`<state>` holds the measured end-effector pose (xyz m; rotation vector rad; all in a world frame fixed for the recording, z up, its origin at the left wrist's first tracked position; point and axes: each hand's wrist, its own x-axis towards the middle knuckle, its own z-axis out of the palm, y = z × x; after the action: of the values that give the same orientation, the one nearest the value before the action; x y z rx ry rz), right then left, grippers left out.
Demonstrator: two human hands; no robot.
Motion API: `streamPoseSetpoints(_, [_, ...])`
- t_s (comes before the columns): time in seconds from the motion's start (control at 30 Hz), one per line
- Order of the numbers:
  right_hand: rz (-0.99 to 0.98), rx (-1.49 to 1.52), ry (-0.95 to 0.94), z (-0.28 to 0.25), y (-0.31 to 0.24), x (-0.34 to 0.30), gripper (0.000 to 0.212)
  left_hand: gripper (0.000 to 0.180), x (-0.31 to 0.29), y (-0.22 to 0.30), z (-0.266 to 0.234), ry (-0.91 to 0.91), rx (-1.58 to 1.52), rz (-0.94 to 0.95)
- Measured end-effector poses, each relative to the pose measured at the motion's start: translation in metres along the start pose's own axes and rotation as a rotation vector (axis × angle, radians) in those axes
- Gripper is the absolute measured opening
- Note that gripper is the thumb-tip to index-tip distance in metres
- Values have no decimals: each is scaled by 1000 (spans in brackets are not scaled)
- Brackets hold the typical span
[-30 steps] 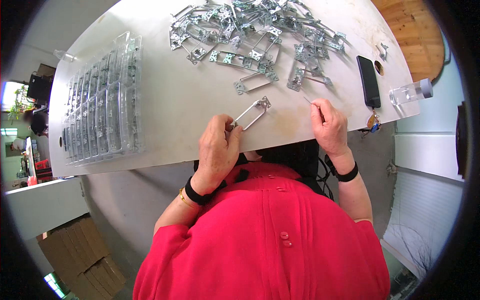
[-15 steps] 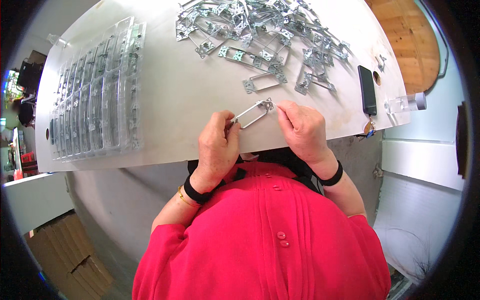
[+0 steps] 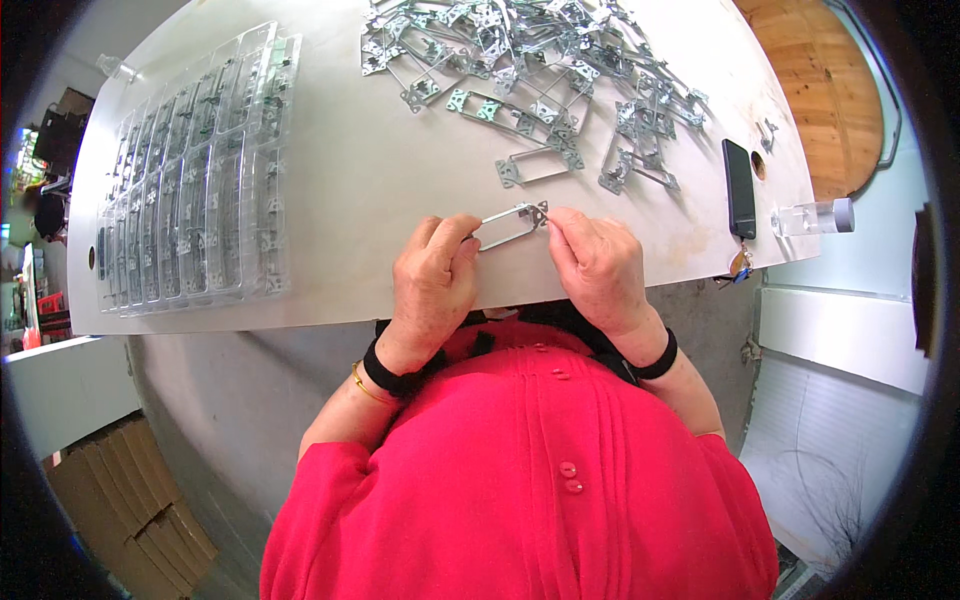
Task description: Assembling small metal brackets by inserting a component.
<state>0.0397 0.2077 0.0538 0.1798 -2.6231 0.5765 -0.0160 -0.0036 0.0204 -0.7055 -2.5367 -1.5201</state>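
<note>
A white table [image 3: 340,240] with a curved edge fills a workroom where a person in a red top [image 3: 480,480] sits, forearms over the near edge. Clear trays [image 3: 215,303] with metal parts in their compartments lie at the left, while a tangled pile of metal brackets [image 3: 520,120] spreads across the far side. Toward the right are a black phone [image 3: 738,190], a key charm [image 3: 740,263] at the table's edge and a clear bottle [image 3: 810,218] with a grey cap, lying on its side. A round wooden board [image 3: 825,85] stands beyond the far right corner; brown cardboard [image 3: 130,500] is stacked at lower left. Over the near part of the table, between the hands and apart from the pile, is one slim metal frame [image 3: 528,212]. The left hand [image 3: 435,275] grips its near end, thumb and fingers closed on it. The right hand [image 3: 603,270] is pinched together, fingertips right at the frame's other end; whether they clasp the frame or some small piece cannot be told, the fingers hiding it. Black bands circle both wrists.
</note>
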Motion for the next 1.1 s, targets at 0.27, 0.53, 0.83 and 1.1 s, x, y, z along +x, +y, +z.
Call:
streamPoseSetpoints(0.27, [1,-12,-8,-2,2,-1,13,18,0,-3,0,8,-29,30])
streamPoseSetpoints(0.53, [13,23,22,3,-3,-1,11,17,0,-4,1,19,-46,18])
streamPoseSetpoints(0.83, [34,44,39,7,-5,1,10,17,1,-4,2,28,-64,24])
streamPoseSetpoints(1.1, [76,84,30,8,-8,1,9,18,0,-4,3,44,-51,26])
